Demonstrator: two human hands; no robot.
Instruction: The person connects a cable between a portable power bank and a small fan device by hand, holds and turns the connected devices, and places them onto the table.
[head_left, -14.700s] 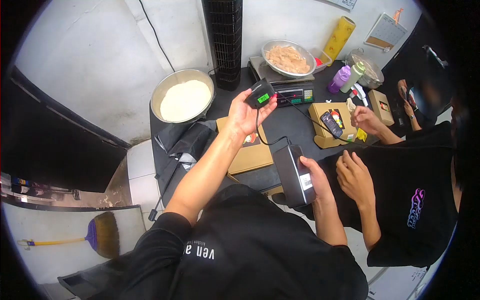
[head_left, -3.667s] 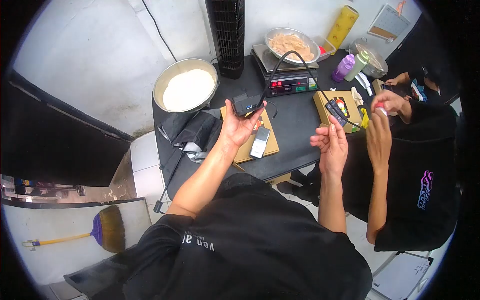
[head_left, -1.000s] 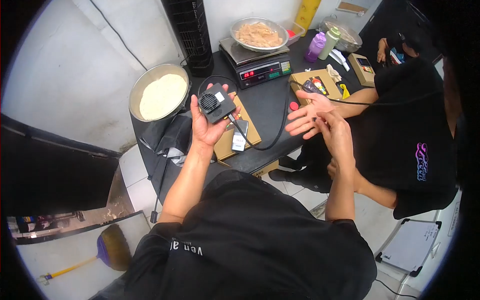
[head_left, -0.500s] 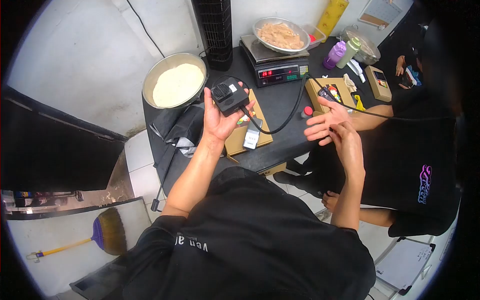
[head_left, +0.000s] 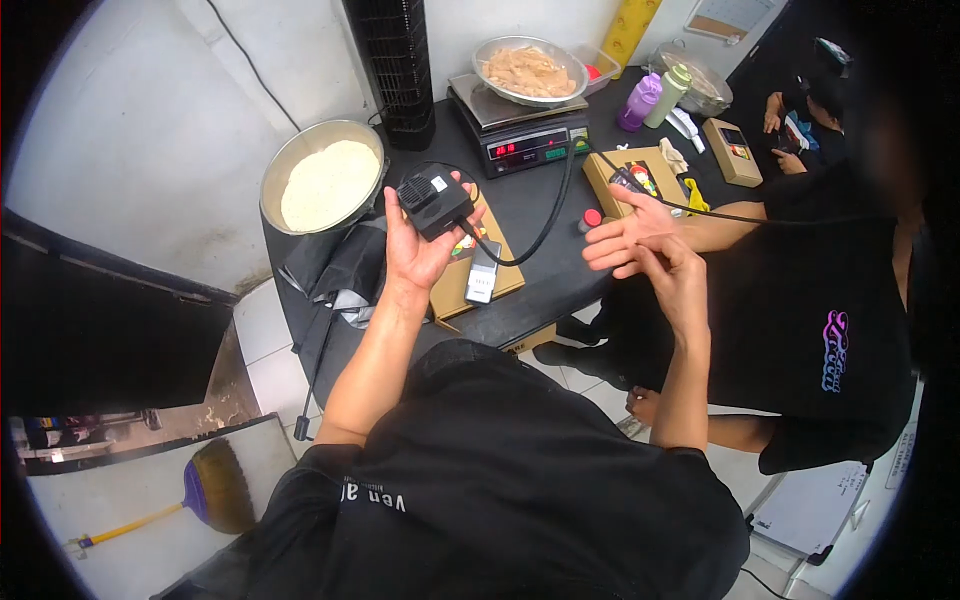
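Note:
My left hand (head_left: 412, 255) is raised palm up over the black table (head_left: 540, 290) and holds a small black box with a fan grille (head_left: 432, 200). A black cable (head_left: 540, 228) loops from the box toward the scale. My right hand (head_left: 673, 280) is seen from the back, fingers bent down beside a co-worker's open palm (head_left: 618, 238). What lies under my fingers is hidden. A red cap (head_left: 594, 216) sits on the table next to that palm.
A cardboard box (head_left: 455, 285) with a small silver device (head_left: 483, 272) lies below my left hand. Behind stand a scale (head_left: 520, 145) bearing a bowl of pale pieces (head_left: 528, 70), a bowl of white powder (head_left: 325, 185), a black tower fan (head_left: 390, 60), bottles (head_left: 641, 100) and more boxes (head_left: 732, 150).
Over the last second my left hand has kept hold of the black box, turning it slightly. My right hand stays by the co-worker's open palm. My head view has shifted.

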